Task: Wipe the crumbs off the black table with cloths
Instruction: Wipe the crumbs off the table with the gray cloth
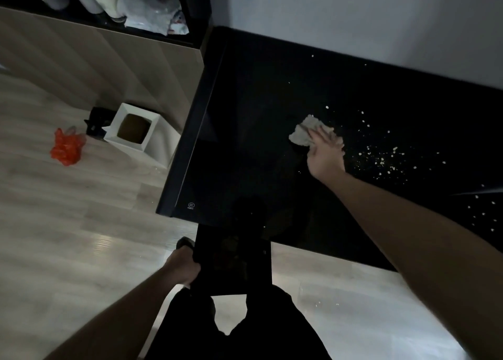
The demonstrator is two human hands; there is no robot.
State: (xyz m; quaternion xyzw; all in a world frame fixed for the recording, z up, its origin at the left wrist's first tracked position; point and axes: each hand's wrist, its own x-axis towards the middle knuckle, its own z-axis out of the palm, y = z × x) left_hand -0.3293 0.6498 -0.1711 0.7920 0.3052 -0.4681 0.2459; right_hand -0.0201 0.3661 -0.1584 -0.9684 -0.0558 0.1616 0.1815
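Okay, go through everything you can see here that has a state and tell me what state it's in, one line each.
Black table: partly wiped, still crumbs on the right.
Crumbs: scattered right of the cloth.
Cloth: crumpled, pressed flat on the table.
Right hand: fingers spread, pressing the cloth.
Left hand: gripping a black tray.
Black tray: held below the table edge.
White bin: open-topped, on the floor.
Red bag: crumpled on the floor.

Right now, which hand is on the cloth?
The right hand, pressing the pale cloth flat on the black table. The left hand grips a dark panel below the table edge.
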